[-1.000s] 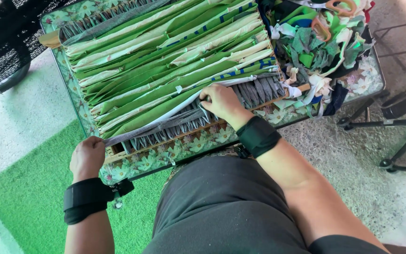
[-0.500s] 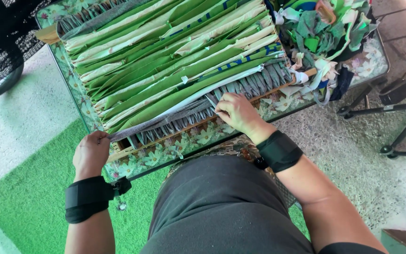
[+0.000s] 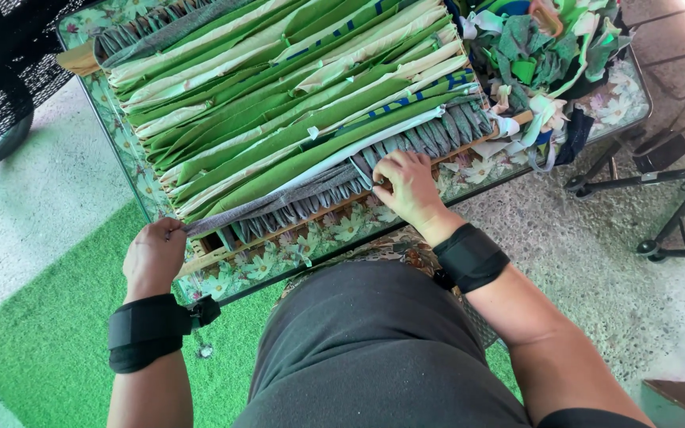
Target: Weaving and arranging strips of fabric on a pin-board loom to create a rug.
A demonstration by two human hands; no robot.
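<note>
— Outdoors on rough concrete, with a green mat underfoot, what sits in front of the person?

— At a floral-covered table they work a wooden weaving frame. The left hand is clenched on the near end of a grey fabric strip, pulling it taut at the frame's left edge. Along that strip to the right, the right hand presses its fingers down where the strip meets the grey upright strands; whether it pinches anything I cannot tell.

— How far along does the weaving look?

— I'd judge it nearly full. Beyond the gripped strip, green and cream rows pack the frame all the way to its far edge. Only a narrow band of bare strands is left on the near side of the strip, between it and the wooden bar.

— Any containers?

— None I can make out. Past the right hand, at the table's far right corner, lies a loose heap of fabric scraps in green, white and grey. Both wrists wear black bands.
</note>
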